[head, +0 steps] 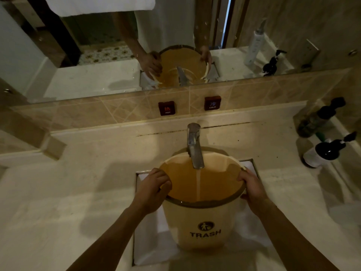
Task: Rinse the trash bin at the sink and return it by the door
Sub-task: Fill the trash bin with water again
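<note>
Pale stone surface (pixel 78 192) surrounds the sink (pixel 148 241); under the faucet (pixel 194 147) the trash bin (pixel 203 222) fills, left hand (pixel 154 184) and right hand (pixel 252 184) gripping its rim. Emptying and returning remain.

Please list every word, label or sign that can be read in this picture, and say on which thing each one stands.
"TRASH", under a round pictogram of a figure: on the front of the trash bin.
"HOT": on the left dark wall button.
"COLD": on the right dark wall button.
Labels on the pump bottles: too blurred to read.

Head view, steeply down (close) over sink (pixel 148 251)
</note>
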